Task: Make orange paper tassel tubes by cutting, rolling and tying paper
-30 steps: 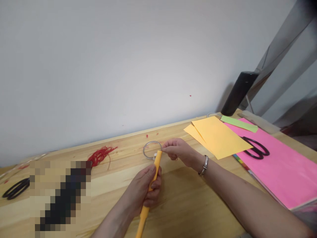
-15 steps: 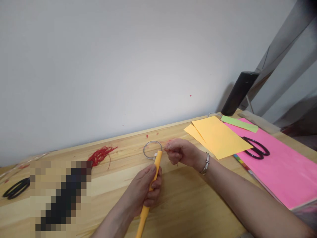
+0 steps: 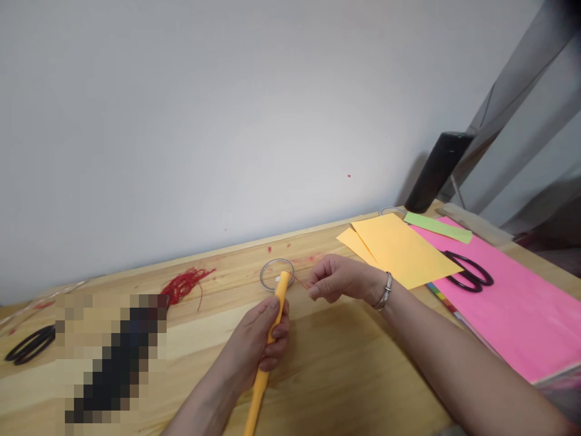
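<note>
My left hand [image 3: 261, 330] is wrapped around a rolled yellow paper tube [image 3: 259, 387], which slants up and away from me. Its far end shows above my thumb. To the right of that end, my right hand [image 3: 333, 280] is closed in a pinch on a thin red thread [image 3: 298, 281]. The thread runs from my fingers toward the top of the tube; how it is fixed there is too small to tell. Just behind the tube's tip a thin ring-shaped roll, probably tape [image 3: 276, 260], rests on the table.
A tangle of red thread [image 3: 185, 284] lies left, near a blurred dark object [image 3: 122, 357] and black-handled scissors [image 3: 31, 345]. On the right are yellow sheets [image 3: 399, 248], a green strip [image 3: 438, 227], pink paper [image 3: 512, 315], other scissors [image 3: 472, 272] and a black cylinder [image 3: 438, 172] by the wall.
My right hand has turned and drawn slightly away from the tube's end, so more red thread shows between them. My left hand and the tube have shifted a little left.
</note>
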The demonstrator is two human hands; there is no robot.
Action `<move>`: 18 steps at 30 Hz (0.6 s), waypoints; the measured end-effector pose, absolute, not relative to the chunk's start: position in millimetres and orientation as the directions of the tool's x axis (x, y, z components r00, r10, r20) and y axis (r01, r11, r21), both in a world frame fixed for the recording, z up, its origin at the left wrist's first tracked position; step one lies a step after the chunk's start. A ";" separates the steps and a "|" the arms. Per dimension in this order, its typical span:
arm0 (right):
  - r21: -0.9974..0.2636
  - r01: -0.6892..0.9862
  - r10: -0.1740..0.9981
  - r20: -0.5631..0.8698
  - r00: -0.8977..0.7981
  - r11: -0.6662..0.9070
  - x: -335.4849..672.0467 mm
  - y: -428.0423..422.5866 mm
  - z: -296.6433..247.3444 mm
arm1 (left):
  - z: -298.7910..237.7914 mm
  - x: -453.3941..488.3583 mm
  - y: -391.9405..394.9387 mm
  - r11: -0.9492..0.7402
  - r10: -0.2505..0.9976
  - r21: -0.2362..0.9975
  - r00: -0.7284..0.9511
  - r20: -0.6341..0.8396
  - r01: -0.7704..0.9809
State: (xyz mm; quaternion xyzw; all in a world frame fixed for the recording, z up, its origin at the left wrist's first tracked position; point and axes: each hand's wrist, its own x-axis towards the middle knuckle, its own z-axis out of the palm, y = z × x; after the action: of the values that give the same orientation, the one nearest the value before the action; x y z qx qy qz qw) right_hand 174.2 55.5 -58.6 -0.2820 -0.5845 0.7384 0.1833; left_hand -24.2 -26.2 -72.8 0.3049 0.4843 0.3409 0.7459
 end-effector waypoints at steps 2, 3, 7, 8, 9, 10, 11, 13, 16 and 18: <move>-0.982 0.085 0.607 -0.170 -0.776 -0.167 180.0 58.0 -58.0 | -72.6 -24.0 -26.0 0.581 0.806 0.784 0.289 -0.517 -0.217; -0.989 0.096 0.632 -0.149 -0.761 -0.116 182.5 59.5 -58.2 | -72.5 -23.9 -26.2 0.581 0.807 0.784 0.283 -0.519 -0.218; -0.993 0.113 0.859 -0.040 -0.511 0.021 186.5 66.2 -62.0 | -71.5 -23.3 -27.3 0.574 0.812 0.791 0.268 -0.518 -0.210; -0.996 0.085 0.907 -0.004 -0.421 0.034 185.7 67.5 -63.1 | -71.4 -23.2 -27.6 0.571 0.814 0.795 0.264 -0.517 -0.203; -0.999 0.037 0.937 0.023 -0.347 0.038 184.3 68.2 -63.9 | -71.5 -23.1 -27.8 0.569 0.816 0.799 0.260 -0.517 -0.195; -0.999 -0.030 0.952 0.031 -0.306 0.023 182.4 68.2 -64.1 | -71.6 -23.0 -28.0 0.565 0.817 0.803 0.258 -0.515 -0.187; -0.994 -0.108 0.953 0.016 -0.302 -0.017 180.2 67.4 -63.8 | -72.0 -22.9 -28.2 0.563 0.818 0.807 0.259 -0.513 -0.178; -0.959 -0.247 0.931 -0.041 -0.362 -0.138 175.5 63.8 -61.1 | -72.9 -22.7 -29.0 0.556 0.820 0.815 0.266 -0.506 -0.164; -0.904 -0.350 0.897 -0.075 -0.436 -0.245 170.8 56.8 -54.5 | -73.9 -21.6 -30.6 0.546 0.822 0.827 0.277 -0.498 -0.134; -0.890 -0.383 0.907 -0.075 -0.414 -0.248 170.1 54.2 -50.7 | -73.8 -20.1 -31.3 0.542 0.824 0.833 0.262 -0.502 -0.110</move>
State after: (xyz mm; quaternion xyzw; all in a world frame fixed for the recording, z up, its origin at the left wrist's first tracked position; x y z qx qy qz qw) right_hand 170.1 54.2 -50.7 -0.3098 -0.4230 0.7268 0.4437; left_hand -20.1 -31.3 -73.8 0.3490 0.5117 0.3273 0.7136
